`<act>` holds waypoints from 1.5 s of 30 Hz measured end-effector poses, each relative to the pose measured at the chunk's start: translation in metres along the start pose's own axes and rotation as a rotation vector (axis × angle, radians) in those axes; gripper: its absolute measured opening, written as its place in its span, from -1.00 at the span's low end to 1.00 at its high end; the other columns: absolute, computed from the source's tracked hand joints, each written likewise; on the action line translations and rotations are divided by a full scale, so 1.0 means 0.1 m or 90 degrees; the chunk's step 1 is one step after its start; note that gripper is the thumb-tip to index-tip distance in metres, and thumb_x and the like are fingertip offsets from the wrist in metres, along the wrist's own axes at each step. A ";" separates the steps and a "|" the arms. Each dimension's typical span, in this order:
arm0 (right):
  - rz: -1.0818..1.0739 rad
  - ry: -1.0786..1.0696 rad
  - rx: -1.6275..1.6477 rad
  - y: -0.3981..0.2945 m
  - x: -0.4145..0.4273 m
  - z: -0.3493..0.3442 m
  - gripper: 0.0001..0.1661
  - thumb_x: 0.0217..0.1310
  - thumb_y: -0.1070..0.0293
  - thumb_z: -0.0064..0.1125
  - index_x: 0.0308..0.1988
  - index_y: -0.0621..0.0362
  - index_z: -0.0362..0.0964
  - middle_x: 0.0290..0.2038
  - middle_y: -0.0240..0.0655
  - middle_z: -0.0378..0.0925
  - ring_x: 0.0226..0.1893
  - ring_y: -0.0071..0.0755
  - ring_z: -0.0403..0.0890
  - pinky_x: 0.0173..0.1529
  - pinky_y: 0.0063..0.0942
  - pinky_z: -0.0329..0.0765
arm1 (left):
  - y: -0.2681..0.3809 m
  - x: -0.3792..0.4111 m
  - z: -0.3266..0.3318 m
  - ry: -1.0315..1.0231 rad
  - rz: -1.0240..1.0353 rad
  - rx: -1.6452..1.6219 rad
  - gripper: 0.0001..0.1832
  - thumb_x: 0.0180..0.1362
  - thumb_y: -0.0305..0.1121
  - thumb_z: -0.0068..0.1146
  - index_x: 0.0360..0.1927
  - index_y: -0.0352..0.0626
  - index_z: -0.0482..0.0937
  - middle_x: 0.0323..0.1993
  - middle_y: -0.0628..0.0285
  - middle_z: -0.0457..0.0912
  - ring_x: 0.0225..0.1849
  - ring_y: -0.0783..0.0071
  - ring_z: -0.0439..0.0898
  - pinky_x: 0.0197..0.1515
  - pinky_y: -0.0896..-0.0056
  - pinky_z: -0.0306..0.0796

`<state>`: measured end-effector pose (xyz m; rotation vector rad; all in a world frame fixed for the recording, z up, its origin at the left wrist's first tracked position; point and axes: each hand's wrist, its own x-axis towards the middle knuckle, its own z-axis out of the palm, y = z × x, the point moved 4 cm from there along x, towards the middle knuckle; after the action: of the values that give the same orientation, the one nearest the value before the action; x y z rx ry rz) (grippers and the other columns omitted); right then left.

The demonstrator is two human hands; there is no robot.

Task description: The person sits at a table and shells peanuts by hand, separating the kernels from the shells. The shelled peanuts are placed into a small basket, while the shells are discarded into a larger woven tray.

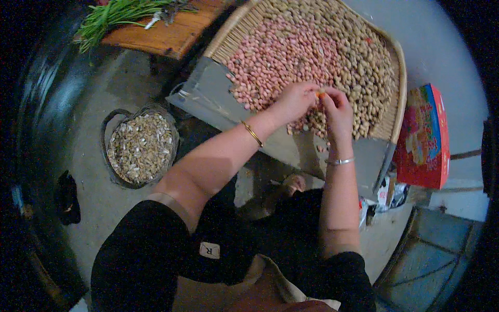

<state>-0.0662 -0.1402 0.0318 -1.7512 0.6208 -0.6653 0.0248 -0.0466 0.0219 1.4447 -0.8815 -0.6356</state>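
A wide woven basket tray (401, 78) with a grey front edge lies before me. Shelled pink peanuts (284, 54) cover its left and middle, and peanuts in their shells (364, 74) fill the right and far side. My left hand (298, 99), with a gold bangle at the wrist, and my right hand (338, 105), with a silver bangle, meet over the near part of the heap. Their fingertips close around a small orange-toned piece, probably a peanut; its exact shape is hard to tell. A few loose peanuts lie on the grey edge below my hands.
At the left on the floor stands a handled basket (105, 128) of empty peanut shells (142, 148). Green leafy stalks (113, 19) lie on a wooden bench (167, 37) at the upper left. A red printed box (423, 136) stands right of the tray. A dark object (67, 199) lies at the far left.
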 end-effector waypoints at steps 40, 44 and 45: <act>0.020 -0.017 -0.001 -0.06 0.04 -0.19 -0.85 0.01 0.38 0.05 -0.34 0.18 0.39 -0.49 -0.40 0.43 -0.53 -0.51 0.41 -0.43 -0.57 0.37 | -0.29 0.01 0.13 -0.108 -0.405 -0.667 -0.72 0.04 -0.21 -0.18 -0.50 -0.22 0.44 -0.61 0.13 0.48 -0.65 0.41 0.44 -0.76 0.55 0.21; -0.242 0.136 -0.518 0.06 0.21 -0.27 -0.82 -0.09 0.38 0.09 -0.33 0.06 0.44 -0.44 -0.20 0.42 -0.36 -0.12 0.42 -0.30 -0.27 0.37 | -0.27 0.04 0.14 -0.131 -0.400 -0.750 -0.64 0.08 -0.12 -0.24 -0.55 -0.20 0.40 -0.66 0.14 0.42 -0.70 0.42 0.34 -0.78 0.65 0.11; -0.265 0.152 -0.609 0.03 0.20 -0.20 -0.82 -0.08 0.38 0.09 -0.34 0.06 0.44 -0.43 -0.21 0.41 -0.36 -0.14 0.43 -0.31 -0.29 0.37 | -0.29 0.04 0.12 -0.123 -0.387 -0.765 -0.63 0.09 -0.11 -0.23 -0.56 -0.20 0.39 -0.66 0.13 0.41 -0.70 0.43 0.34 -0.79 0.65 0.10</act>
<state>-0.0668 -0.1683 0.0363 -2.7632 0.8213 -0.9602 0.0216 -0.0582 -0.0067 0.5038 -0.0517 -1.4548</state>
